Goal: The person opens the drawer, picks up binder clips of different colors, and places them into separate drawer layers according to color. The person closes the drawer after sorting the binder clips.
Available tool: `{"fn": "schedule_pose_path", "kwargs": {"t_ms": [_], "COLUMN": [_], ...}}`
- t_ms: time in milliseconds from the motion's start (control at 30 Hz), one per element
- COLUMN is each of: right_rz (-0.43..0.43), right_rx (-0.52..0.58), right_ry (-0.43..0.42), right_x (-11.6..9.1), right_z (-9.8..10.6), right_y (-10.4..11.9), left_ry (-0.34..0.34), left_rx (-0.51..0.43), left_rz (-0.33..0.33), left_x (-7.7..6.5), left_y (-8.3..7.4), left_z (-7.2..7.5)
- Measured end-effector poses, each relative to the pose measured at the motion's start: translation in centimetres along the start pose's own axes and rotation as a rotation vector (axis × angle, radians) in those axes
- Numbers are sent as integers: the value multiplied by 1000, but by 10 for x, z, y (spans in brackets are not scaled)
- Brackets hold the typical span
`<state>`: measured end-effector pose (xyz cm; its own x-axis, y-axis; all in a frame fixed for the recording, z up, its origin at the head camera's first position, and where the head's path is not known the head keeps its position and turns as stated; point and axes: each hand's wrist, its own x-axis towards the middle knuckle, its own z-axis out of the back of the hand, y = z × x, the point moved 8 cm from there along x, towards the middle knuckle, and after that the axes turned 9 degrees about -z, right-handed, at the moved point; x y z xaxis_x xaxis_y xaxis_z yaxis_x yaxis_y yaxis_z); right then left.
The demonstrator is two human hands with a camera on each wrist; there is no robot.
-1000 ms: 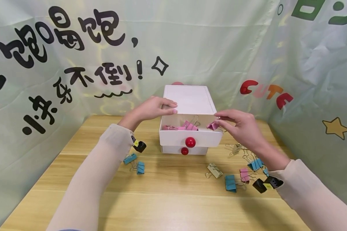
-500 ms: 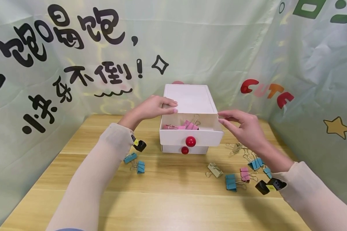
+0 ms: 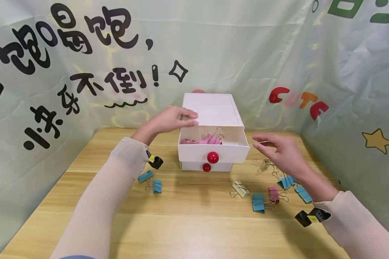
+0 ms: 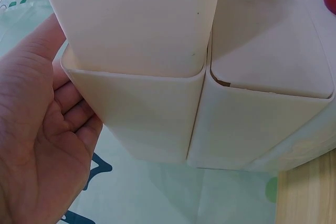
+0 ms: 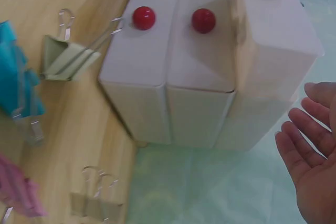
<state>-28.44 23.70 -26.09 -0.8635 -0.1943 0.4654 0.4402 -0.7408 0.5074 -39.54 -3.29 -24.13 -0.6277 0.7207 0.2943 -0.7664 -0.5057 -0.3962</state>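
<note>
A white drawer box [image 3: 210, 108] stands on the table with its top drawer [image 3: 194, 154] pulled out. Pink binder clips [image 3: 213, 139] lie inside that drawer. My left hand [image 3: 173, 119] rests on the box's top left edge, and in the left wrist view its fingers lie along the box side. Right of the drawer, my right hand [image 3: 283, 149] hovers with fingers loosely bent and nothing between them. The right wrist view shows the right hand [image 5: 315, 145] apart from the drawer's side. Red knobs [image 3: 213, 157] mark the drawer fronts.
On the wooden table [image 3: 194, 223], blue clips [image 3: 157, 186] lie at left. At right are a cream clip [image 3: 240, 189], a blue clip [image 3: 258, 203], a pink clip [image 3: 273, 193] and several others. A printed cloth [image 3: 240, 46] hangs behind the box.
One second ago my right hand pinched a pink binder clip over the drawer's right side. It has let go of it and drawn back to the right. My left hand stays on the box.
</note>
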Motion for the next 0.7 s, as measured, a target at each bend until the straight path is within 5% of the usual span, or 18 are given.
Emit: {"fn": "schedule_pose_path", "kwargs": {"t_ms": [700], "right_rz": [-74], "right_rx": [-254], "right_ry": [468], "right_x": [-71], "right_z": [-32], "right_y": [-75], "left_ry": [-7], "left_rx": [-18], "left_rz": [22], "left_x": [0], "left_y": [3], "left_z": [0]}}
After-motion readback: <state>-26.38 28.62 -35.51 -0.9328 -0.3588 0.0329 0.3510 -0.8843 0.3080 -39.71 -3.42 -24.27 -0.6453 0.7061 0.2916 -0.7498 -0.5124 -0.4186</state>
